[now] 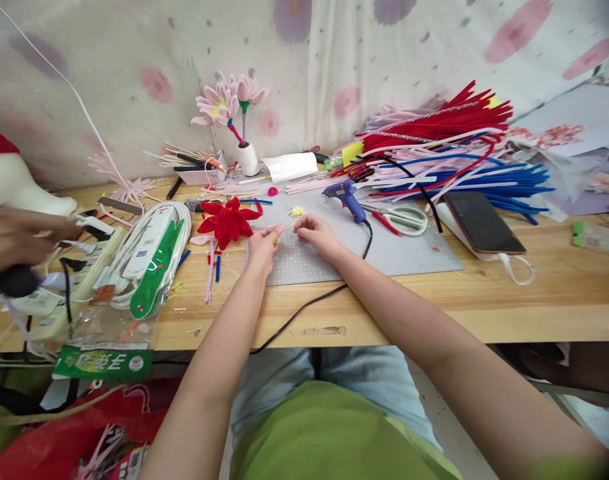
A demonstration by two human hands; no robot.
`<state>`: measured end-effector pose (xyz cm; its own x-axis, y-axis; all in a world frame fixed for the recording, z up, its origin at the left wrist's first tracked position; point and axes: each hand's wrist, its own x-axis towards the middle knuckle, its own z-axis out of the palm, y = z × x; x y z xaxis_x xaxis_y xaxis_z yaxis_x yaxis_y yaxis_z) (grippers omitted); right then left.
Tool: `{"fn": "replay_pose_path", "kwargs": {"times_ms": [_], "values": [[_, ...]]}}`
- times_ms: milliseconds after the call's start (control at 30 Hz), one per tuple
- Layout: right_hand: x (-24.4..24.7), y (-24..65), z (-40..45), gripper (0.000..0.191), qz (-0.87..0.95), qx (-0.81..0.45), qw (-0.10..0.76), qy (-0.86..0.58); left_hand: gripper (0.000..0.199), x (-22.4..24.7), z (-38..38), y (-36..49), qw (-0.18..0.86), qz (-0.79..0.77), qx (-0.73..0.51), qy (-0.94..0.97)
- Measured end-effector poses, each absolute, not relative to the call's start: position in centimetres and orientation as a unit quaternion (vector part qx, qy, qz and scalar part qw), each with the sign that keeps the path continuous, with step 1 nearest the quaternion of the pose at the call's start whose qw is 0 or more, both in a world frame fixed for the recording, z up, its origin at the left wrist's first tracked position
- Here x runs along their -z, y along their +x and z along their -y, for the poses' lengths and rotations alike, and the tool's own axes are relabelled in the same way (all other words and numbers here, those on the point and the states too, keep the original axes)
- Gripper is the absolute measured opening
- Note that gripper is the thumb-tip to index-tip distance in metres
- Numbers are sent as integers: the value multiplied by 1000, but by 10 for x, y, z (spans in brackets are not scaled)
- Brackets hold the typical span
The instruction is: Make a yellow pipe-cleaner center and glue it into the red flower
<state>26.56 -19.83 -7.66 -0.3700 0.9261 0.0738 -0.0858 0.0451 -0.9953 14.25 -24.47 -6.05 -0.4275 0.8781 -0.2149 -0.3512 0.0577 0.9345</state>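
Observation:
Over the grey cutting mat (409,257), my left hand (265,247) is closed in a pinch on something thin and pale that I cannot make out. My right hand (315,233) faces it a short way off, its thumb and fingertips pinched at the end of the same thin strands. Just beyond the fingers lies a small bunch of pale yellow stamens (297,211). Left of my left hand sits a red flower (227,222) of fuzzy pipe cleaners. A blue glue gun (348,198) rests right of my right hand, its black cord running under my right forearm.
Scissors (403,220) and a phone (484,223) lie on the right, before red pipe cleaners (444,123) and blue ones (509,185). A white vase (247,160) holds pink flowers. At left are a coiled extension lead (149,240) and another person's blurred hand (27,237).

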Motion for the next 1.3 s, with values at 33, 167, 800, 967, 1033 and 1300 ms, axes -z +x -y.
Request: {"fn": "replay_pose_path", "kwargs": {"times_ms": [33, 167, 800, 967, 1033, 1300], "values": [[78, 265, 198, 10, 580, -590, 428, -362, 34, 60, 245, 143, 479, -549, -642, 239], [80, 263, 197, 12, 581, -590, 424, -366, 35, 57, 246, 143, 481, -552, -637, 240], [82, 258, 200, 20, 572, -619, 403, -357, 21, 59, 243, 141, 501, -530, -647, 224], [83, 256, 202, 32, 570, -624, 412, -341, 21, 61, 242, 141, 502, -523, -655, 214], [84, 255, 202, 33, 576, -612, 417, -346, 22, 61, 242, 141, 499, -522, -655, 221], [87, 253, 198, 36, 564, -616, 431, -342, 24, 63, 244, 143, 490, -548, -626, 259]]}}
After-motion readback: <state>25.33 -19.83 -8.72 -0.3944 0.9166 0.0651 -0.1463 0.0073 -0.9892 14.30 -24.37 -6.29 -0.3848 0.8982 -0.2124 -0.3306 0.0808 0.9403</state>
